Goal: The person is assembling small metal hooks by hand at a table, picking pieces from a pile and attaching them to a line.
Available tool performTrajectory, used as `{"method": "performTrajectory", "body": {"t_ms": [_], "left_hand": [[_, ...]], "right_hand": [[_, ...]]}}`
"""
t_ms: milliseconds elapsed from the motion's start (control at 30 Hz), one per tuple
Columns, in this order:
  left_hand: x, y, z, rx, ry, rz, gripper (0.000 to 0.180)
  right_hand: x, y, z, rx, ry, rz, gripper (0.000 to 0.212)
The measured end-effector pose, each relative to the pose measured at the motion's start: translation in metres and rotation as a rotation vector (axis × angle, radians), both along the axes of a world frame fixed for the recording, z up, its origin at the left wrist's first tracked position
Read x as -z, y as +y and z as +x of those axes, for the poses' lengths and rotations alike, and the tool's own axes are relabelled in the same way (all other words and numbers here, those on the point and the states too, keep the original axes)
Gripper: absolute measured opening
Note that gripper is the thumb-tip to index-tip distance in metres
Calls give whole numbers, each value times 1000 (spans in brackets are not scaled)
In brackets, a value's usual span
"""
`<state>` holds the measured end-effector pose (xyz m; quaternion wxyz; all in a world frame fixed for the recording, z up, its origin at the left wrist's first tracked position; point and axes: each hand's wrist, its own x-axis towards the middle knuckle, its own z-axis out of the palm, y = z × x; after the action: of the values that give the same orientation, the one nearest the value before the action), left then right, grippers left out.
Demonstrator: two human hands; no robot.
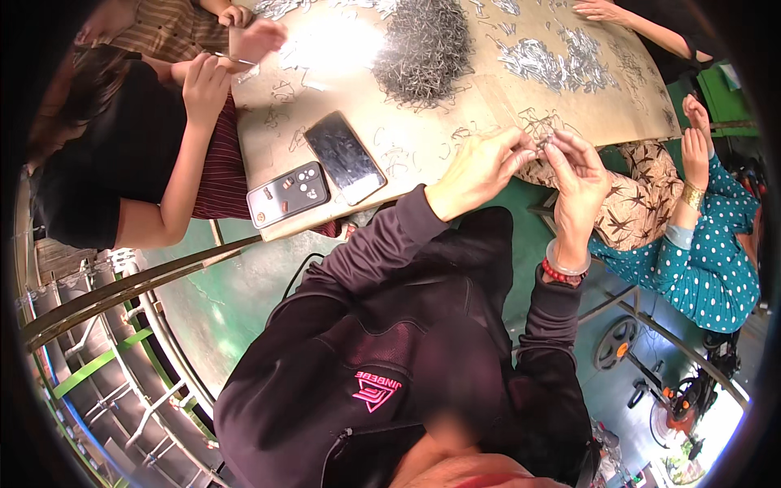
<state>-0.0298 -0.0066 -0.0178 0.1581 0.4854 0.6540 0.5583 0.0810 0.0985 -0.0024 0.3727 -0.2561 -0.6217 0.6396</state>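
My left hand (482, 167) and my right hand (579, 177) meet over the near edge of the table, to the right of the middle. The fingertips of both are pinched together around a small bent metal wire piece (540, 147), mostly covered by the fingers. Just beyond them lies a loose cluster of thin wire hooks (547, 124) on the tabletop. A red bead bracelet and a clear bangle circle my right wrist. Farther off, a large heap of dark grey metal hooks (423, 49) rises from the table.
Two phones, one dark-screened (346, 154) and one in a decorated case (288, 195), lie at the table's (439, 122) near left. Shiny silver pieces (561, 63) are spread at the far right. People sit left and right; a left-hand co-worker's hand (205, 85) holds a thin tool.
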Motion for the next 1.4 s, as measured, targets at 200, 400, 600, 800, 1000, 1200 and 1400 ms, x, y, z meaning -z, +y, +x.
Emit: {"method": "performTrajectory", "body": {"t_ms": [200, 400, 600, 800, 1000, 1200, 1400], "left_hand": [[11, -6, -2, -17, 20, -4, 13], [34, -23, -37, -198, 10, -134, 32], [78, -27, -102, -353, 589, -622, 16], [87, -33, -106, -305, 818, -478, 16], [87, -59, -148, -407, 847, -490, 14], [76, -64, -161, -402, 932, -667, 13], [11, -65, -145, -505, 140, -128, 13]], "right_hand": [[14, -17, -9, 100, 224, -61, 21], [21, -21, -14, 114, 265, -205, 19], [19, -17, -1, 107, 218, -236, 18], [12, -22, 14, 62, 235, -154, 18], [4, -25, 21, 65, 251, -138, 16], [-1, -28, 31, 84, 246, -110, 17], [-1, -36, 39, 84, 222, -128, 16]]}}
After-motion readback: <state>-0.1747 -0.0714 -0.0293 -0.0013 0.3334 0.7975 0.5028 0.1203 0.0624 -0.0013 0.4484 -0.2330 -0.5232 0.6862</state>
